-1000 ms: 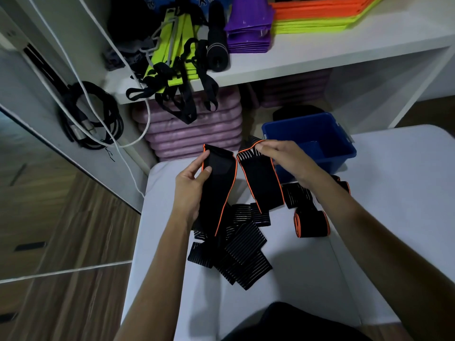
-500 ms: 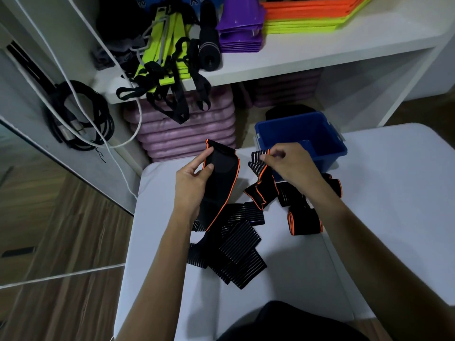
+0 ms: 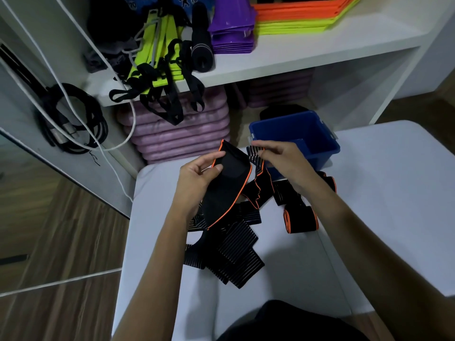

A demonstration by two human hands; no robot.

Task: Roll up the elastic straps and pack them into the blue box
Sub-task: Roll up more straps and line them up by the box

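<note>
— What lies nearest?
— Loose striped straps (image 3: 229,252) mid-surface (image 3: 394,217), one rolled strap (image 3: 300,219) beside them.
— The hands?
— Left hand (image 3: 197,179) and right hand (image 3: 283,159) each pinch the orange-edged strap (image 3: 231,183).
— The blue box (image 3: 293,134)?
— Far edge; what shows of its inside is bare.

My feed is dim and bluish, soft shadows under my forearms; edges bow with wide-angle distortion, and the wooden floor far left of my left hand (image 3: 197,178) smears.
</note>
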